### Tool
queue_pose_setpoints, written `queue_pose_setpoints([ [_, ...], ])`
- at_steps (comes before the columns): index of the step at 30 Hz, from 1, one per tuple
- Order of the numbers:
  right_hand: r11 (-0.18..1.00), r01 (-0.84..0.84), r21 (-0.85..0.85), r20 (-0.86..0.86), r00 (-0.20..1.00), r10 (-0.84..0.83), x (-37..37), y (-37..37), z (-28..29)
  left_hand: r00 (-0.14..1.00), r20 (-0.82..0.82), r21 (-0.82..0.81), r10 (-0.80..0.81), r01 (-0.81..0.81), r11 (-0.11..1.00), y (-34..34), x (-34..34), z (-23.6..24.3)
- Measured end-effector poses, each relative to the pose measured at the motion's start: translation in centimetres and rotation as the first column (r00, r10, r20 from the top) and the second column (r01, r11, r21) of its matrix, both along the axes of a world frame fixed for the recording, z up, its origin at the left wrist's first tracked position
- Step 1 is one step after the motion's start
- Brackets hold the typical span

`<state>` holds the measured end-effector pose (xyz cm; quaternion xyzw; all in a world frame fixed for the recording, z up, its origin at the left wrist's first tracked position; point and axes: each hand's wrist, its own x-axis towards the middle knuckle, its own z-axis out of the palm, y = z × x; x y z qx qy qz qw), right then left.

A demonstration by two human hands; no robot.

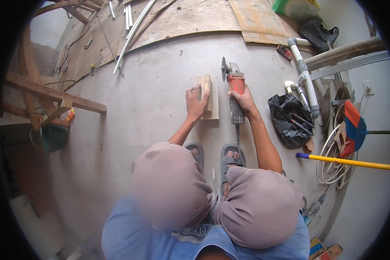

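Observation:
I squat over a pale floor with both arms reaching forward. My right hand (245, 102) is wrapped round a red and dark grey angle grinder (236, 83), its disc at the far end standing upright and its cord running back between my feet. To its left, my left hand (196, 104) grips a small wooden block (207, 81), thumb on the right side and fingers on the left. Under the block lies a flat, pale rectangular piece (215, 106), perhaps a tile or board. The grinder's disc is apart from both the block and the flat piece.
Plywood sheets (195, 19) and white pipes (134, 34) lie at the far side. On the right are a black plastic bag (286, 125), grey pipework (305, 78), a yellow pole (351, 161), a broom (355, 130) and coiled cable (329, 169). A wooden frame (56, 91) stands left.

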<state>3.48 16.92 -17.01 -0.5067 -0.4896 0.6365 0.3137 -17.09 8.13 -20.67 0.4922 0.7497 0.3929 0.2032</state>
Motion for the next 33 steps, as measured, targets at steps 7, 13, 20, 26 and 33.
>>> queue_pose_setpoints([
  [7,0.999,-0.03,0.024,-0.03,0.999,0.031,-1.9,2.3,0.8,1.0,-0.007,0.049,0.018,-0.018,0.999,0.8,0.2,0.6],
  [13,1.0,0.011,0.03,-0.012,1.0,-0.011,-1.9,2.1,1.2,0.997,0.025,0.011,0.069,-0.069,0.998,1.4,1.2,0.8],
  [20,0.999,0.023,0.027,-0.026,0.999,-0.022,-1.8,2.2,0.5,0.998,0.028,0.009,0.061,-0.061,0.998,1.1,1.4,0.0],
  [26,1.0,0.012,0.026,-0.027,1.0,-0.012,-2.0,2.3,0.3,0.989,0.138,0.03,0.046,-0.051,0.998,1.0,0.9,-0.4],
  [33,1.0,0.006,0.025,-0.047,0.999,-0.005,-1.8,2.5,-0.4,0.999,-0.044,0.191,0.006,0.002,0.982,0.3,1.0,1.6],
])
